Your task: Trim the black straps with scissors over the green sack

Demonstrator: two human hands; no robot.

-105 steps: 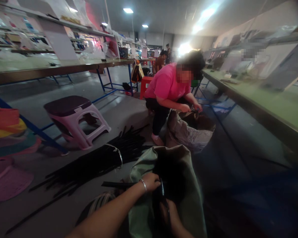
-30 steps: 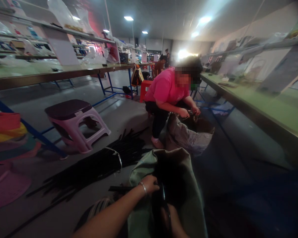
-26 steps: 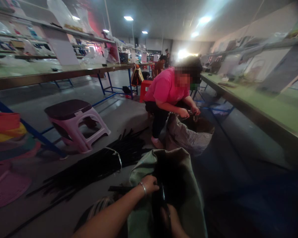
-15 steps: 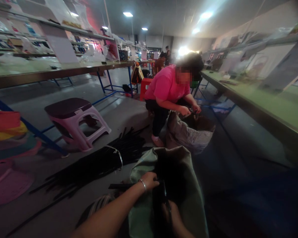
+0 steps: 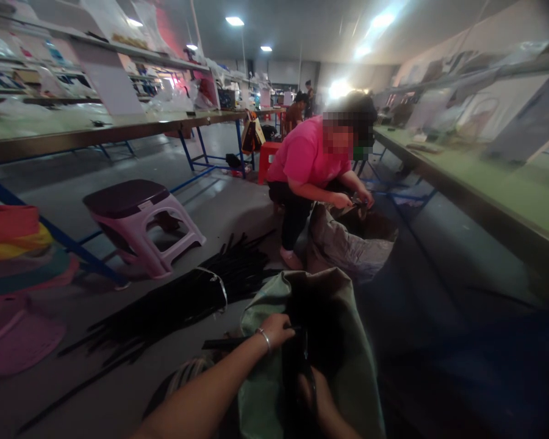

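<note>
My left hand point(image 5: 278, 331), with a bracelet at the wrist, is closed around a black strip point(image 5: 222, 344) that sticks out to the left under my forearm. Over the mouth of a greenish sack point(image 5: 263, 381), my right hand point(image 5: 321, 393) grips dark-handled scissors point(image 5: 306, 349). Their shiny blade points up, close to the strip's end just past my left fingers. The dark inside of the sack hides what lies in it. On the floor to the left is a bundle of long black strips point(image 5: 165, 311), bound with a pale tie.
A person in a pink top point(image 5: 299, 152) sits bent over a second sack point(image 5: 348, 247) ahead. A purple stool point(image 5: 149, 222) stands left, near a pink plastic tub point(image 5: 18, 335). Long workbenches point(image 5: 150, 128) run along both sides; the right-hand bench point(image 5: 498, 189) is close by.
Both my hands stay over the sack, and the strip's end has risen slightly. The scissors have shifted only a little. The other person's hands moved slightly.
</note>
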